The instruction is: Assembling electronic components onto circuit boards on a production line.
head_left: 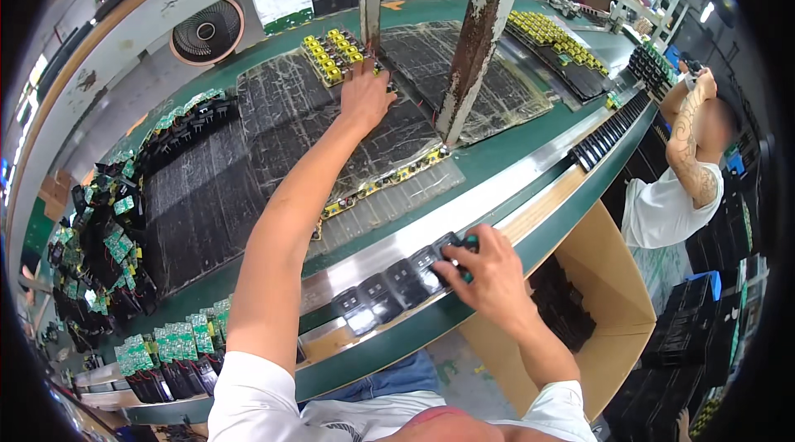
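My left hand [364, 96] reaches far over the bench, its fingers stretched onto the near end of a block of circuit boards with yellow components [325, 61]. Thumb and fingers are apart there, with the fingertips partly hidden among the parts. Closer to me, my right hand [490, 280] is closed round a small black plastic case [451, 245] with a bit of green showing between the fingers. That case sits at the right end of a short row of glossy black cases [385, 297] along the metal rail [497, 193].
Black mats [290, 127] cover the bench. Wired green boards [170, 347] stand at the near left, with more piled [116, 251] behind. A rusty post [476, 53] rises mid-bench. A cardboard box [617, 293] stands below the right edge. Another person [675, 177] is at the right.
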A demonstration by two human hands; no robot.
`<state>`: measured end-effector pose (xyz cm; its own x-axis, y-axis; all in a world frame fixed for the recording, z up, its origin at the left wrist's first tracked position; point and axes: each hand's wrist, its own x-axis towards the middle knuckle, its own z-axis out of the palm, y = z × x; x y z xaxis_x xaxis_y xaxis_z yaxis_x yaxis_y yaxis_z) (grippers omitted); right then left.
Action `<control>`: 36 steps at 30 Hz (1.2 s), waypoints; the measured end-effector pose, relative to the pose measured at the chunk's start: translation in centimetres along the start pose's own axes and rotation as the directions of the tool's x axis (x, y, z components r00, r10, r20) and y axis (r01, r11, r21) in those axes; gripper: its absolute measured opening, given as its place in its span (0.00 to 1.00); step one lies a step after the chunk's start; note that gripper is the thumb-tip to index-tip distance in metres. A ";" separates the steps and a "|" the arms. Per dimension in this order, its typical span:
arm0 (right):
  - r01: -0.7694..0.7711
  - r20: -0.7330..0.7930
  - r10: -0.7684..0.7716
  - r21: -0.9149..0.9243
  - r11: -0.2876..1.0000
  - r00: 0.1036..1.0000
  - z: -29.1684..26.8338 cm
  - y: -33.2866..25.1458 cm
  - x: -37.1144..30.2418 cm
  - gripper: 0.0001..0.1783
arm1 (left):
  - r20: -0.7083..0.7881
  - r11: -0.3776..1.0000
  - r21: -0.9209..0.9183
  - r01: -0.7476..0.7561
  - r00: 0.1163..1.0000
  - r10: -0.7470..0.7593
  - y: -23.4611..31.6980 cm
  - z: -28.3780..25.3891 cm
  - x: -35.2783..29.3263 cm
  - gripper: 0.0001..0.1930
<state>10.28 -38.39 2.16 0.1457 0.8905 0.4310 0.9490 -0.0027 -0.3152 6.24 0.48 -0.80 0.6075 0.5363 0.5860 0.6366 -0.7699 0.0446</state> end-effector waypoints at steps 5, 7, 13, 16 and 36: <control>0.090 0.123 -0.099 0.071 0.993 0.988 0.4 -2.7 0.3 0.14 | 0.088 0.999 -0.021 -0.049 0.995 0.050 0.1 0.5 1.5 0.14; 0.131 0.142 -0.148 0.121 0.984 0.979 0.5 -3.5 0.4 0.15 | 0.119 0.996 -0.029 -0.079 0.989 0.082 0.0 0.0 1.9 0.14; 0.089 0.129 -0.101 0.096 0.991 0.986 -0.2 -4.5 0.3 0.17 | 0.208 0.906 -0.413 0.091 0.978 -0.004 0.9 -6.5 -1.2 0.15; -0.063 -0.044 0.072 0.177 0.982 0.996 -0.5 -3.6 0.8 0.18 | 0.223 0.795 -0.605 0.046 0.968 0.114 2.6 -13.7 -5.4 0.15; 0.380 -0.519 0.041 0.675 0.633 0.854 0.2 -12.3 -0.3 0.13 | 0.570 0.460 -0.769 0.444 0.801 0.181 8.3 -33.4 -24.6 0.21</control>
<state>-1.46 -38.51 5.70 0.3087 0.5241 0.7937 0.4673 0.6433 -0.6065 -19.29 -30.64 12.21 0.8727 0.4879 0.0162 0.1968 -0.3820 0.9029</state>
